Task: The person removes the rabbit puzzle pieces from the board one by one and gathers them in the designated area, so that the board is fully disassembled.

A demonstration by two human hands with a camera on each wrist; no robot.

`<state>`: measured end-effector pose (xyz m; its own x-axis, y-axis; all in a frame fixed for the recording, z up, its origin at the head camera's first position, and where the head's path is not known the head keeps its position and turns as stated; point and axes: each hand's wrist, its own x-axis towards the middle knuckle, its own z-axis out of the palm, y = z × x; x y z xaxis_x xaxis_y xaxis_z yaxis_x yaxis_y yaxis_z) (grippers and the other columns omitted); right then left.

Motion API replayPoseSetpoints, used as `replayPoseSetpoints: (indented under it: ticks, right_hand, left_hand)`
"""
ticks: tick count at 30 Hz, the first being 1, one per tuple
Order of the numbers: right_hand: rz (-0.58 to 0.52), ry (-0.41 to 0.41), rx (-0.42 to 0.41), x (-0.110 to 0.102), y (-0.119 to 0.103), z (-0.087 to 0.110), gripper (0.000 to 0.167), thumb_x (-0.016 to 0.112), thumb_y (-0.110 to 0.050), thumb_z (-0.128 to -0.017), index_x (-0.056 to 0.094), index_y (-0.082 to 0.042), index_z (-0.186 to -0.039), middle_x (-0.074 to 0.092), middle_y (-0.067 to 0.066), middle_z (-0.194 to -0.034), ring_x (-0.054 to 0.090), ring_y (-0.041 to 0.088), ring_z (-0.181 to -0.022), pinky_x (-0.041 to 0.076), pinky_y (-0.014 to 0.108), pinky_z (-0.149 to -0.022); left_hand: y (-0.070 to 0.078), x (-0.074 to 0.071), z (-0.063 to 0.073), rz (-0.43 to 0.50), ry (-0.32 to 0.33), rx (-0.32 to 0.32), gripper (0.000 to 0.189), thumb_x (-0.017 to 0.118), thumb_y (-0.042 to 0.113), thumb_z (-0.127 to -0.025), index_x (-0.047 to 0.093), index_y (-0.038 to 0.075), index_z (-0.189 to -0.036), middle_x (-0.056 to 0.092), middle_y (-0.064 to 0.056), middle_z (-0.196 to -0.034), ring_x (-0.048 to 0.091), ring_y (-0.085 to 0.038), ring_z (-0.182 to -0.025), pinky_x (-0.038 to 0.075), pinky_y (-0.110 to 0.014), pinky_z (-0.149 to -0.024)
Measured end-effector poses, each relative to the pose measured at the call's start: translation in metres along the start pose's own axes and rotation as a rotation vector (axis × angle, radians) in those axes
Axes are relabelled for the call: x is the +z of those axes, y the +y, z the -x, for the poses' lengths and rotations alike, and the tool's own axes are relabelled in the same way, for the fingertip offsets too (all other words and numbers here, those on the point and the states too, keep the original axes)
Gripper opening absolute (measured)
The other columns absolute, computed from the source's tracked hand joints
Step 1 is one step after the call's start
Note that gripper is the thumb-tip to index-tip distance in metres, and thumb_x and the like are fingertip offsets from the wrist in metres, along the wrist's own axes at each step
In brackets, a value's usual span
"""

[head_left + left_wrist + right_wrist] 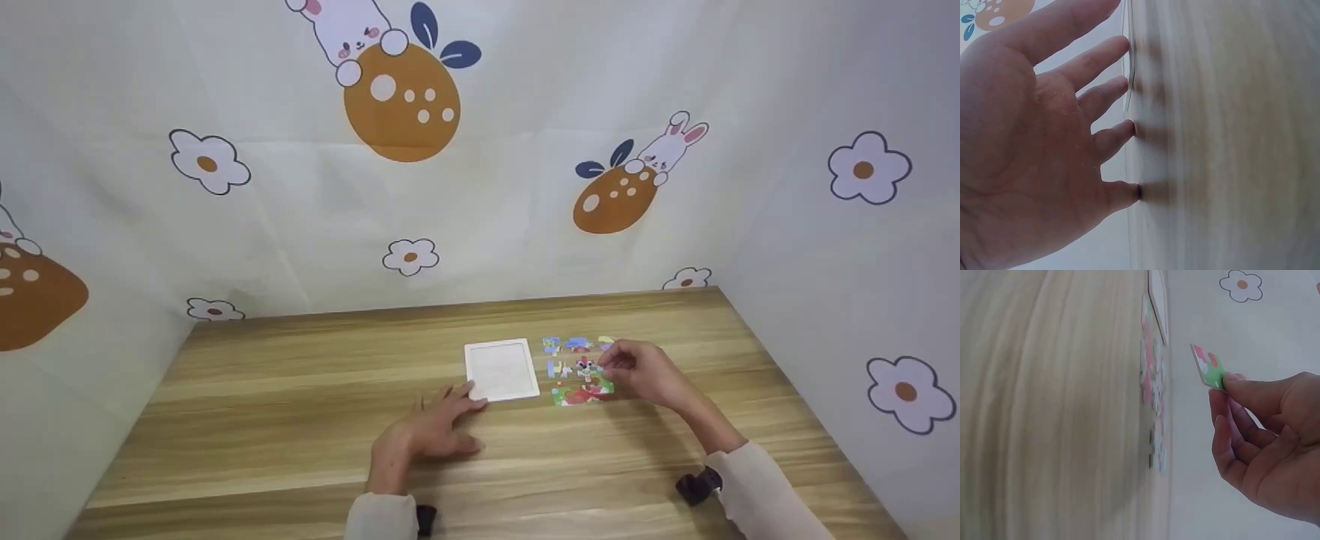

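My right hand [651, 373] is raised at the right of the puzzle pieces [576, 395]. In the right wrist view its thumb and fingertips pinch one puzzle piece [1211, 372], green with pink patches, held up off the table. The other pieces lie in loose rows, with blue, green and red printing and an animal face in the middle. My left hand [441, 429] is spread, its fingertips at the near left corner of a white square puzzle tray [502, 372]. In the left wrist view the fingers [1100, 101] are extended, fingertips down by the tabletop and tray edge.
The wood-grain table [300, 405] runs back to a pale curtain [315, 202] printed with rabbits, oranges and flowers, which also closes both sides. The tray stands just left of the pieces. Black wrist cameras [697, 486] sit by both sleeves.
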<state>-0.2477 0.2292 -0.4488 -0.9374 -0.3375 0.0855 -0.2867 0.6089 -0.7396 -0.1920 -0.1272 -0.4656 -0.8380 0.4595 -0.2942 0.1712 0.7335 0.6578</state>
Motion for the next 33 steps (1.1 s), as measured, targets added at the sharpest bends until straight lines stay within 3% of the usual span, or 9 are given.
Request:
replayPoseSetpoints:
  ticks: [11,22,33]
  right_hand:
    - [0.030,-0.019,0.153,-0.008,0.023,0.009,0.009,0.070,0.000,-0.089,0.070,-0.001,-0.097,0.070,0.011,-0.094,0.064,0.017,-0.088,0.053,0.022,-0.075]
    - [0.075,-0.042,0.193,-0.004,0.030,0.006,0.008,0.070,0.000,-0.089,0.071,-0.002,-0.097,0.071,0.009,-0.092,0.062,0.015,-0.085,0.051,0.025,-0.075]
    - [0.130,-0.074,0.244,-0.001,0.028,0.009,0.024,0.081,0.001,-0.078,0.069,-0.001,-0.099,0.070,0.010,-0.096,0.064,0.019,-0.090,0.055,0.036,-0.081]
  left_hand:
    - [-0.002,-0.002,0.002,0.019,-0.005,-0.009,0.063,0.070,0.034,-0.091,0.049,0.020,-0.149,0.021,-0.009,-0.168,0.008,-0.043,-0.156,-0.006,-0.072,-0.119]
    - [-0.005,0.000,0.002,0.001,0.008,0.011,0.063,0.071,0.033,-0.091,0.049,0.018,-0.148,0.022,-0.009,-0.168,0.010,-0.043,-0.156,-0.005,-0.073,-0.119]
    - [-0.005,0.000,0.002,0.018,0.016,0.007,0.063,0.072,0.032,-0.090,0.049,0.019,-0.148,0.022,-0.009,-0.168,0.010,-0.043,-0.156,-0.006,-0.072,-0.119]
